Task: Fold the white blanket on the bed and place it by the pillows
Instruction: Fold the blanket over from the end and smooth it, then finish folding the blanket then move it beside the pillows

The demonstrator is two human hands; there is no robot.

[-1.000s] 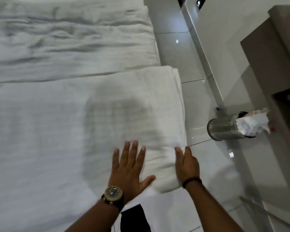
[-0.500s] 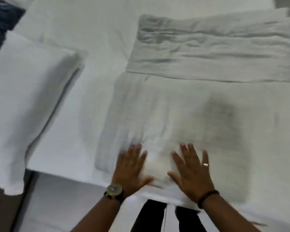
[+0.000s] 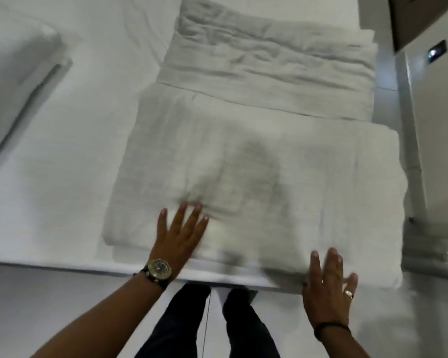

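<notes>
Folded blanket (image 3: 256, 182) lies on the bed (image 3: 62, 156) at its near edge. Behind it, touching — a second folded, rumpled cover (image 3: 269, 68). Pillow (image 3: 18, 81) far left, well apart. Left hand (image 3: 177, 236) flat on the blanket's near-left part; right hand (image 3: 327, 290) on its near-right edge.

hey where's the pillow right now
In the head view the pillow lies at the upper left on the bed, apart from the folded white blanket that sits at the bed's near edge under both hands.
</notes>
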